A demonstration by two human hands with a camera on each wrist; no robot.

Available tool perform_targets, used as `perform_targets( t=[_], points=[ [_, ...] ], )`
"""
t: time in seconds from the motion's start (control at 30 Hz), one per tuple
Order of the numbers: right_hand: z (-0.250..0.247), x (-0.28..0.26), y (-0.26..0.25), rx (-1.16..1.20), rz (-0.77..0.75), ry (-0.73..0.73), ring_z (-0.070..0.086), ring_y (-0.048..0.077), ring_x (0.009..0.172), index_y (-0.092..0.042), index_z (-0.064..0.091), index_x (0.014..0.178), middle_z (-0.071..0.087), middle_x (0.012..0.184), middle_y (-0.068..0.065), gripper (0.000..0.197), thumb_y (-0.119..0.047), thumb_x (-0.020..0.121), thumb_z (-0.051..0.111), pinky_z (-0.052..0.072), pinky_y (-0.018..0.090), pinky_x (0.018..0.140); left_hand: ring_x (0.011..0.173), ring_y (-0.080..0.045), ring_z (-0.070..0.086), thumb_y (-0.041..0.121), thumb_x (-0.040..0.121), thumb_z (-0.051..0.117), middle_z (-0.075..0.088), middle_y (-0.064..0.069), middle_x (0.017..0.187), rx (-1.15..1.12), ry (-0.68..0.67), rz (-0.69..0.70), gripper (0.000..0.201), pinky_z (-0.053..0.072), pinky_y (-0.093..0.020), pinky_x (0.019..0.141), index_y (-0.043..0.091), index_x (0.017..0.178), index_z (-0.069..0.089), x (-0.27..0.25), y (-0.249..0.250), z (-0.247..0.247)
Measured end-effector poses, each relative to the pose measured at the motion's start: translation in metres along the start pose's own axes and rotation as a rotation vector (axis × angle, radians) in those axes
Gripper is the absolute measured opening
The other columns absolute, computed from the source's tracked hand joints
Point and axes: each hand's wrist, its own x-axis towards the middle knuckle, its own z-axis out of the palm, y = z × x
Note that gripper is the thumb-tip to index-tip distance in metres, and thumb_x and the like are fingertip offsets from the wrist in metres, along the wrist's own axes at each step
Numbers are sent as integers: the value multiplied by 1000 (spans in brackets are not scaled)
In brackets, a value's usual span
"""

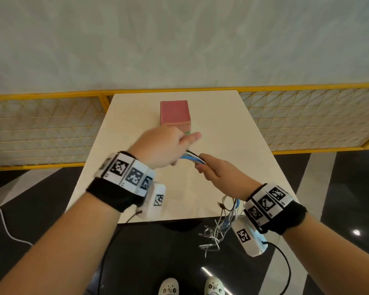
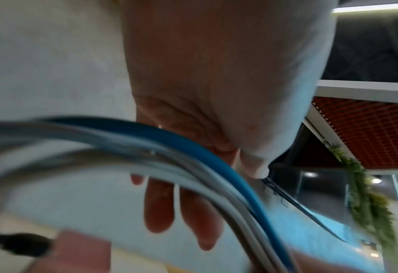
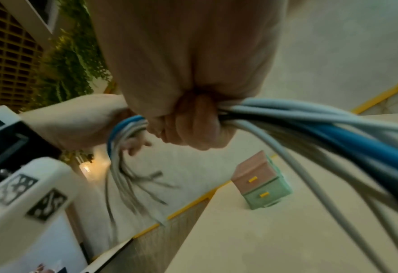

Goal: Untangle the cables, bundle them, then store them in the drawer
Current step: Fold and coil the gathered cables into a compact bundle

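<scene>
- Bundling step: my right grip (image 1: pixel 209 167) is fisted round the cables (image 1: pixel 193 159).
- Left grip (image 1: pixel 164 145): fingers straight, cables across palm.
- Next, I judge: coil loose ends, then open the drawer (image 3: pixel 263 194).

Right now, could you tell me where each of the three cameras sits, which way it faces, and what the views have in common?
Head: worn on the head, facing forward and down at the table and drawer box; both forearms, left hand, right hand and shoes show.
Left wrist: looks along the left palm and fingers; cables cross in front.
Right wrist: looks along the right hand, which grips the cables, towards the drawer box; the left hand shows too.
Shared: all three show the cables; head and right wrist share the drawer box.
</scene>
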Motion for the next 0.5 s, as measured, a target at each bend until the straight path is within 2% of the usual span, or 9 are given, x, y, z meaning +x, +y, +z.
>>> perform_targets(
  t=[0.07,0.13,0.2,0.27,0.33,0.37,0.43,0.5],
  points=[
    [-3,4,-9,7,-43,31,51,-7,62,-19,48,94,49,71,-17,10,-21,100,40,37,10,59,64,-16,62,62,97,24,66,0,66,-95,-51,45,64,47,-33,65,16,81,65,-1,11,23],
    [-7,5,-13,101,-41,25,49,-3,56,-15,48,90,47,69,-16,13,-21,100,42,37,11,56,50,-4,52,55,99,32,56,3,57,-250,75,47,45,38,-32,55,19,91,57,-1,12,34],
    [-6,0,-7,170,-18,-26,45,6,54,-8,46,91,48,68,-7,22,-26,100,40,43,26,54,39,-4,44,47,100,40,47,6,50,-354,242,52,28,27,-29,47,22,101,52,-1,8,28],
    [1,-8,3,78,-17,-69,49,20,57,-8,44,93,51,68,2,23,-29,100,38,48,41,61,38,-1,43,37,100,45,50,12,49,-474,372,79,20,28,-23,44,20,106,53,-3,6,14],
    [8,-13,13,-69,4,-98,51,27,58,-12,41,97,54,69,10,22,-33,100,35,48,48,64,39,5,44,26,101,48,53,25,48,-580,459,114,14,26,-12,42,14,107,52,-6,7,0],
    [10,-12,17,-138,27,-99,52,29,59,-13,39,100,55,71,12,23,-35,100,34,47,49,64,39,6,44,23,101,48,52,28,47,-595,471,122,13,26,-10,41,13,107,52,-8,8,-5],
    [10,-8,21,-283,67,-87,55,31,63,-13,38,111,58,75,12,28,-37,100,32,48,47,65,39,4,44,23,101,47,52,25,49,-561,406,120,13,27,-10,42,13,106,54,-12,4,-9],
    [9,-5,23,-402,84,-76,58,33,68,-12,36,123,62,81,13,34,-37,101,31,49,46,67,38,1,41,28,102,44,50,18,48,-479,199,86,19,30,-13,44,16,101,59,-14,-4,-15]
  ],
)
